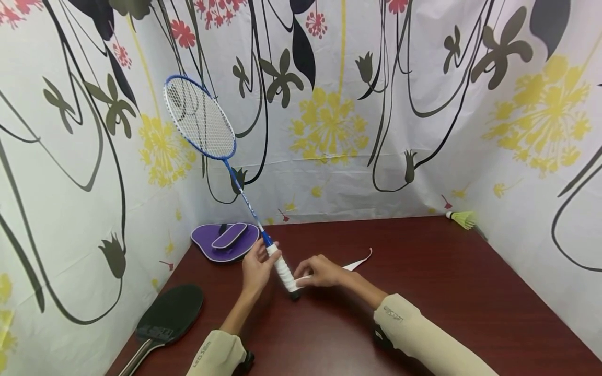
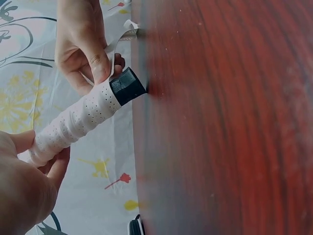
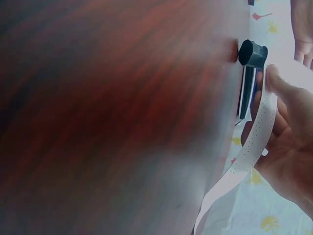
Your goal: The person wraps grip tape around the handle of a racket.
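A blue and white badminton racket (image 1: 229, 159) is held at a tilt, its head up to the left and its butt close to the table. My left hand (image 1: 257, 269) grips the upper part of the handle, which is wrapped in white perforated grip tape (image 2: 80, 115). Near the butt, my right hand (image 1: 321, 271) pinches the loose strip of the tape (image 3: 254, 139) between thumb and fingers. The strip's tail trails past the right hand onto the table. Below the wrapped part, the black butt end (image 2: 128, 87) shows bare.
On the dark red table (image 1: 423, 292) a purple padded case (image 1: 207, 243) lies at the back left. A black table tennis bat (image 1: 171, 313) rests at the left edge. A yellow shuttlecock (image 1: 463, 219) sits in the back right corner. Patterned cloth (image 1: 329, 183) walls the table in.
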Tool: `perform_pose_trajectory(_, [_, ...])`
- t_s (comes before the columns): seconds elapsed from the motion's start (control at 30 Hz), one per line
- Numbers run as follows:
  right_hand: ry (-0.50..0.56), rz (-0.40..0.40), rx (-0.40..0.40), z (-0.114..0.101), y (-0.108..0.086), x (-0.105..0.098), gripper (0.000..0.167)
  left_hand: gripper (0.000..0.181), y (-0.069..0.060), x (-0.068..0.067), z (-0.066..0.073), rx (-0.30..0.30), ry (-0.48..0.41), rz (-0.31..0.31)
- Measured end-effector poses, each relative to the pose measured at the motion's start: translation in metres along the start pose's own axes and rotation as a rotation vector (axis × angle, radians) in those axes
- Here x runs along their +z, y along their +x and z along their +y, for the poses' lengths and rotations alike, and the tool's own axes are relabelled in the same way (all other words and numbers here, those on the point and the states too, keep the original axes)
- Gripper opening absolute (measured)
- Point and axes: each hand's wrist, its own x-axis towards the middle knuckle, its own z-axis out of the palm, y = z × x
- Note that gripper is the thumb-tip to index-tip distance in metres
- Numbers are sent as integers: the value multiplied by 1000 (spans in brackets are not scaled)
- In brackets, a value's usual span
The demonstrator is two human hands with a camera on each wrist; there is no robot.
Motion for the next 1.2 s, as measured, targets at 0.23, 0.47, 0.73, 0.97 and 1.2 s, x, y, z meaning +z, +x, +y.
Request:
perform_pose_trajectory(0.23, [-60, -82, -47, -3, 4, 0, 22, 55, 4, -2, -18, -66, -19, -8])
perform_pose_trajectory(0.47, [-62, -76, -8, -7, 5, 1, 14, 54, 2, -6, -18, -48, 63, -9])
perform_pose_trajectory(0.73, [-79, -46, 22, -8, 4, 3, 15, 61, -2, -6, -22, -53, 228, 22])
perform_pose_trajectory(0.97, [-86, -38, 12, -7, 4, 4, 19, 65, -3, 2, -20, -29, 190, 4])
perform_pose_trajectory(1.2, [-69, -30, 29, -9, 3, 5, 24, 50, -2, 10, -16, -41, 78, 5])
